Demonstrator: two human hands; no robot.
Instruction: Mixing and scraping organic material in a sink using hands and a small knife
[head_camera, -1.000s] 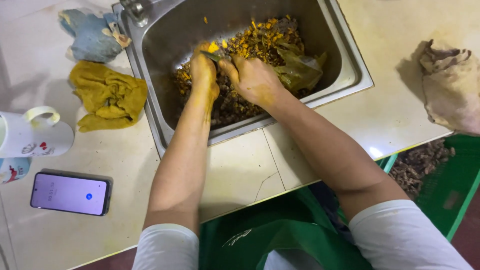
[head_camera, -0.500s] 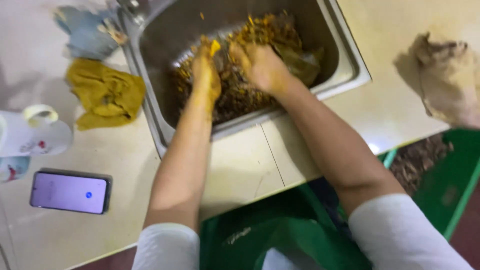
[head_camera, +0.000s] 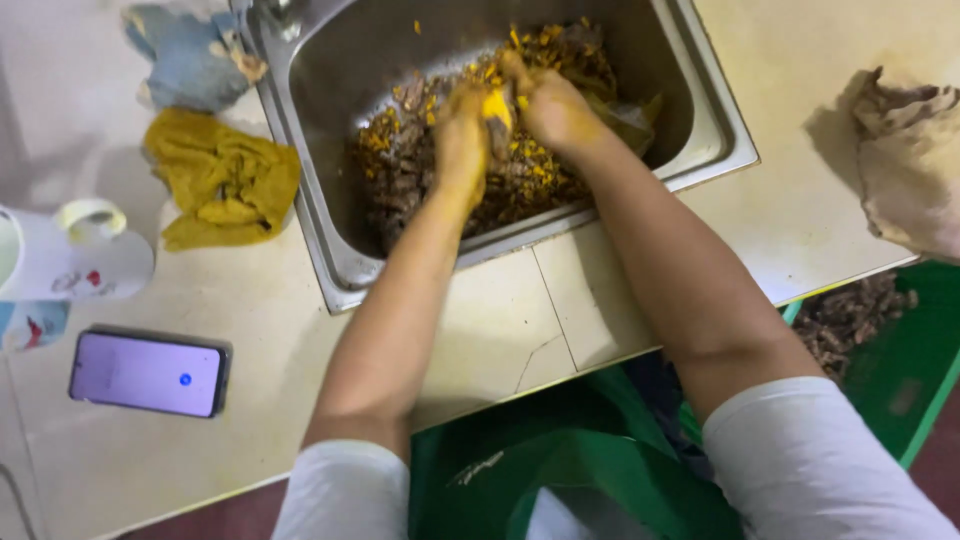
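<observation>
**Head view: both hands on a yellow piece over the sink**

Far left on the counter (head_camera: 480, 320): a white mug (head_camera: 75, 262) lying on its side, and below it a phone (head_camera: 150, 373), screen lit. Right of these, a yellow cloth (head_camera: 225, 180), crumpled, just beside the sink's rim; a blue cloth (head_camera: 190, 55) above it.

Steel sink (head_camera: 330, 90), holding a heap of dark scraps (head_camera: 420, 170) flecked with yellow bits.

Left hand (head_camera: 462, 135), stained yellow, fingers curled against a bright yellow piece (head_camera: 496, 105). Right hand (head_camera: 552, 108) closes on the same piece from the other side. Piece sits between the two hands, above the heap, near the sink's middle. Exact finger spread hard to tell.

Far right: a crumpled brown sack (head_camera: 905, 160) on the counter. Below the edge, a green bin (head_camera: 920, 370) with more dark scraps.
</observation>
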